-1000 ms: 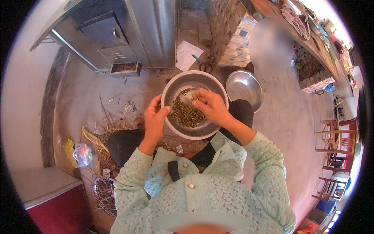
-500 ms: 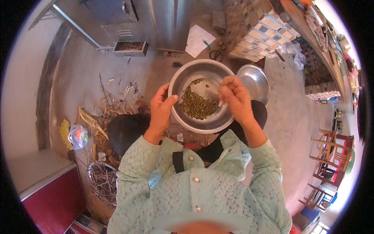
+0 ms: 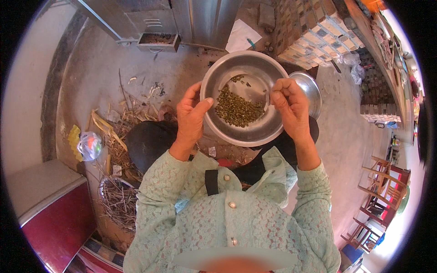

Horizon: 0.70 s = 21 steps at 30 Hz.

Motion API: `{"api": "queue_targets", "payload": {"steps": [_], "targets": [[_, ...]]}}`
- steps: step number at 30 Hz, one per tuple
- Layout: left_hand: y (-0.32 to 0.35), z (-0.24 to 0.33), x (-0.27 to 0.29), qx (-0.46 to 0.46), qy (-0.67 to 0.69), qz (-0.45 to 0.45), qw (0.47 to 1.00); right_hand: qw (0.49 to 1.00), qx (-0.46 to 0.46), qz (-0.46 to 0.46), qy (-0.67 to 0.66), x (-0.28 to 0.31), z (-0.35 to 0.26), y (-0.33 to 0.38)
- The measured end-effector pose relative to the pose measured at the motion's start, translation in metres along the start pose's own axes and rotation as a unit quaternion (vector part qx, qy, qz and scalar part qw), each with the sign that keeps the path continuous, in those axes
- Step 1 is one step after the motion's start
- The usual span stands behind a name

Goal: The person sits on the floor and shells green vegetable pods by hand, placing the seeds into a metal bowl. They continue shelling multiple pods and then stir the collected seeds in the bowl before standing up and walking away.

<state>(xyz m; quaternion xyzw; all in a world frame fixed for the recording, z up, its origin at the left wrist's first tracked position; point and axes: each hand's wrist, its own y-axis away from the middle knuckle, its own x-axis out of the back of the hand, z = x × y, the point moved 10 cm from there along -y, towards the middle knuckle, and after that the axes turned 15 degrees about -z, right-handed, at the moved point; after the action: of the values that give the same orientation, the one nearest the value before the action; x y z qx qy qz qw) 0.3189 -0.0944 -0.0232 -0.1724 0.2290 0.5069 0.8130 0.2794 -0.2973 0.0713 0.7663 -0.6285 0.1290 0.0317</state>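
Observation:
My left hand [image 3: 191, 111] grips the left rim of a round metal basin [image 3: 224, 73], its thumb over the edge and its fingers outside. Small green beans [image 3: 239, 109] lie heaped in the basin's lower left, with a few scattered above the heap. My right hand [image 3: 291, 107] is at the basin's right rim, fingers curled and thumb drawn in against them. Whatever its fingertips may hold is hidden. Below the basin and partly covered by it is a second, shallower metal bowl [image 3: 310, 93].
Dry stalks and husks [image 3: 116, 136] litter the floor at left, near a basin of twigs [image 3: 118, 202] and a plastic bag [image 3: 89, 145]. A metal cabinet [image 3: 195, 22] with a pulled-out tray [image 3: 157, 43] stands ahead. Brickwork [image 3: 314, 38] rises at far right; wooden chairs [image 3: 378, 182] stand beyond.
My right hand has moved rightward from over the beans to the basin's right rim, fingers still curled. My left hand keeps its hold. The whole view has shifted slightly.

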Motion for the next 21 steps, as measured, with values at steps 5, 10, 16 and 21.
{"api": "queue_targets", "payload": {"steps": [5,10,16,21], "targets": [[0.001,0.002,-0.001,-0.001,-0.008,0.004,1.0,0.998,-0.059,-0.01,-0.025,0.002,0.008,0.002],[0.0,0.003,-0.001,-0.013,-0.01,-0.003,1.0,0.999,-0.025,0.011,0.02,0.002,0.001,-0.002],[0.0,0.006,-0.003,-0.024,-0.014,-0.001,1.0,0.999,-0.047,0.009,0.005,-0.001,0.004,-0.006],[0.001,0.005,-0.002,-0.006,-0.011,0.004,1.0,0.997,-0.038,0.009,0.06,-0.007,0.003,-0.009]]}}
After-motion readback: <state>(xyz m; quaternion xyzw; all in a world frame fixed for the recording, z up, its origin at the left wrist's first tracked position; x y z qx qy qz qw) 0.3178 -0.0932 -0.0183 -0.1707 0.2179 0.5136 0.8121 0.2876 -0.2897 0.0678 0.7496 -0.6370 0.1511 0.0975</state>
